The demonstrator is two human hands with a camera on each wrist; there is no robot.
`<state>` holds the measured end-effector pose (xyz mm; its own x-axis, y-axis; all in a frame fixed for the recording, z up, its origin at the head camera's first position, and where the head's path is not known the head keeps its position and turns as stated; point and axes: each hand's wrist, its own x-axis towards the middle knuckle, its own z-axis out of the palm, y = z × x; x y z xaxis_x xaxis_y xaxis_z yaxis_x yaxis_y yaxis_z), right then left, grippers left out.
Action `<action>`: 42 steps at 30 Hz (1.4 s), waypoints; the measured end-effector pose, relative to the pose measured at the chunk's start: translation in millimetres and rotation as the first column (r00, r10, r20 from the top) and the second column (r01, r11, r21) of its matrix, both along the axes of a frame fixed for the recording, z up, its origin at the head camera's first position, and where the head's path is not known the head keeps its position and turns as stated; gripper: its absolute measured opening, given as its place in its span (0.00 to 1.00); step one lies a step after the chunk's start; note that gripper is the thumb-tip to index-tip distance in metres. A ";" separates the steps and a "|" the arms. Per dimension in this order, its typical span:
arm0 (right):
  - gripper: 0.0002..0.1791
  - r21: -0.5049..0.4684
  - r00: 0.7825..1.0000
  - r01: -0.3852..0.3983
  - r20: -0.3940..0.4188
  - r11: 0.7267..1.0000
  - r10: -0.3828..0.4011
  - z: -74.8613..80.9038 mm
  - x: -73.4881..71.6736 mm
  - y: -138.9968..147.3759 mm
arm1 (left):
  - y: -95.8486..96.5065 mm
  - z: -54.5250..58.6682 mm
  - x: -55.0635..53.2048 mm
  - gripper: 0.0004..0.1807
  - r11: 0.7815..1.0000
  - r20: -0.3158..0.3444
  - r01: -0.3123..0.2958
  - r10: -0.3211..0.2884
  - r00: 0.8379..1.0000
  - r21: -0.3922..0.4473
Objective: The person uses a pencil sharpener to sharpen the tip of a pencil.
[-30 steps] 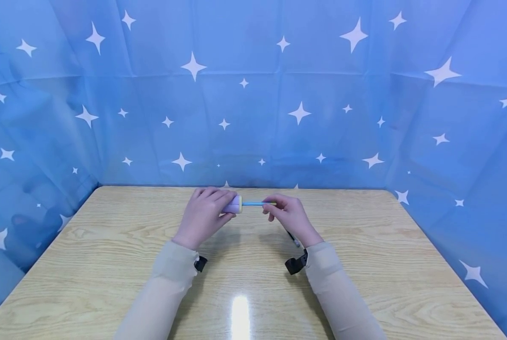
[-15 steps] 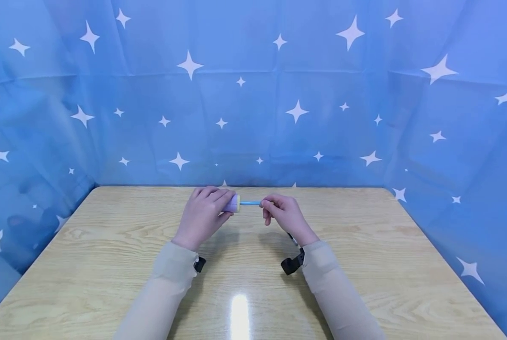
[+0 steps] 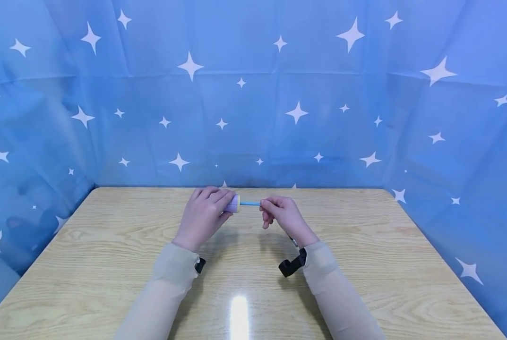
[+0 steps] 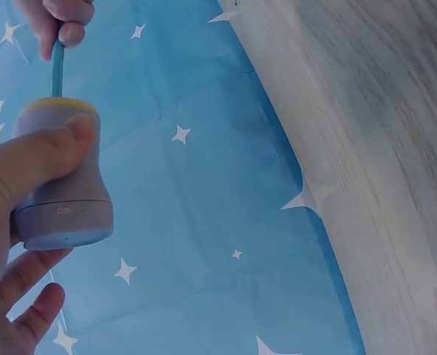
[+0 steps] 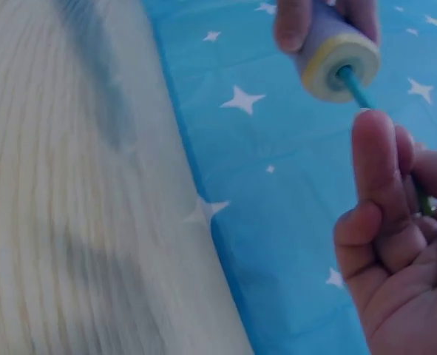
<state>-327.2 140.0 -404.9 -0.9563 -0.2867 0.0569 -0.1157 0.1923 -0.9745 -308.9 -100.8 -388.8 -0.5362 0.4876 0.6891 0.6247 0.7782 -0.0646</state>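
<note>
My left hand (image 3: pixel 202 213) grips a small purple pencil sharpener (image 4: pixel 63 174) with a yellow rim, its thumb across the front in the left wrist view. The sharpener lies sideways over the table in the head view, its hole facing right. Into that hole runs a thin blue pencil (image 3: pixel 250 203). The thumb and fingers of my right hand (image 3: pixel 286 216) pinch the pencil a short way out from the rim (image 5: pixel 325 55). In the right wrist view, a greenish stretch of the pencil shows behind the fingers. The pencil's tip is hidden inside the sharpener.
Both hands are above a light wooden table (image 3: pixel 108 264). Blue cloth (image 3: pixel 253 127) with white stars stands along its back and sides. A black wrist camera (image 3: pixel 291 265) juts inward from the right sleeve, and a thin dark stick-like thing (image 3: pixel 293 241) shows beside that wrist.
My right fingers have shifted round the pencil, and its yellow-green end no longer shows above them. The left hand keeps its grip on the sharpener. The head view has shifted slightly.
</note>
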 end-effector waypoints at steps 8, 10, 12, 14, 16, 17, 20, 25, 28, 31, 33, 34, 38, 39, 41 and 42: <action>0.16 -0.140 0.981 0.006 0.192 0.990 0.021 3.0 -0.9 4.3 | 5.0 3.1 -1.7 0.25 0.999 -0.062 0.010 -0.013 0.998 -0.045; 0.16 -0.128 0.981 0.003 0.194 0.992 0.022 3.0 -0.5 5.1 | 5.5 3.3 -1.9 0.26 0.999 -0.052 0.000 -0.003 0.999 -0.053; 0.17 -0.084 0.989 0.003 0.145 0.996 0.009 1.7 -1.0 5.9 | 5.2 3.6 -1.8 0.27 0.999 -0.024 -0.006 0.005 1.000 -0.048; 0.17 -0.038 0.998 0.015 0.060 0.999 -0.013 0.4 -1.1 6.3 | 3.9 3.8 -2.3 0.28 0.999 0.006 -0.014 0.014 1.000 -0.037; 0.15 0.024 0.998 0.025 -0.052 0.999 -0.024 3.0 2.0 6.2 | 1.4 4.3 -2.5 0.29 1.000 0.036 -0.017 0.018 0.999 -0.022; 0.15 0.043 0.994 0.030 -0.106 0.999 -0.026 6.5 5.6 5.4 | 0.1 4.4 -2.9 0.29 1.000 0.048 -0.017 0.018 0.999 -0.013; 0.15 0.086 0.974 0.040 -0.227 0.995 -0.019 16.7 16.1 3.3 | -3.0 5.0 -2.8 0.29 1.000 0.070 -0.015 0.014 0.997 0.006; 0.11 0.144 0.944 0.047 -0.330 0.988 0.003 21.1 21.5 1.0 | -2.4 5.8 -1.2 0.29 1.000 0.100 0.006 -0.008 0.995 0.022; 0.10 0.164 0.948 0.036 -0.318 0.986 0.018 14.9 15.9 1.1 | -2.2 5.9 0.0 0.29 1.000 0.101 0.003 -0.005 0.995 0.027; 0.10 0.148 0.965 0.021 -0.260 0.989 0.018 5.3 7.0 2.3 | -2.6 5.4 1.0 0.29 0.999 0.081 -0.004 0.001 0.997 0.033; 0.12 0.106 0.981 0.009 -0.192 0.994 0.012 -0.3 1.5 3.7 | -2.6 4.6 1.1 0.29 0.999 0.064 -0.003 0.000 0.998 0.037; 0.13 0.082 0.988 0.003 -0.157 0.997 0.010 -1.2 0.3 4.1 | -2.4 4.2 1.0 0.29 0.999 0.055 0.000 -0.002 0.999 0.039; 0.21 -0.008 0.999 -0.031 -0.045 0.999 0.031 -2.1 -1.6 5.5 | -0.9 2.2 0.1 0.28 0.999 0.026 0.010 -0.011 1.000 0.036; 0.22 -0.019 0.999 -0.040 -0.026 0.999 0.040 -2.4 -1.9 5.9 | -0.4 1.9 0.0 0.28 0.999 0.021 0.013 -0.014 1.000 0.032; 0.25 -0.025 0.998 -0.063 0.000 0.998 0.063 -2.4 -1.9 6.7 | 0.4 1.1 -0.2 0.27 1.000 0.012 0.014 -0.014 1.000 0.017; 0.25 -0.028 0.997 -0.072 0.014 0.997 0.073 -2.7 -2.2 7.1 | 0.7 0.9 -0.2 0.27 1.000 0.008 0.012 -0.012 1.000 0.009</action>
<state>-329.4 147.1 -407.6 -0.9338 -0.3540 0.0511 -0.1134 0.1575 -0.9810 -309.1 -100.1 -387.9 -0.5355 0.4883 0.6891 0.6346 0.7710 -0.0531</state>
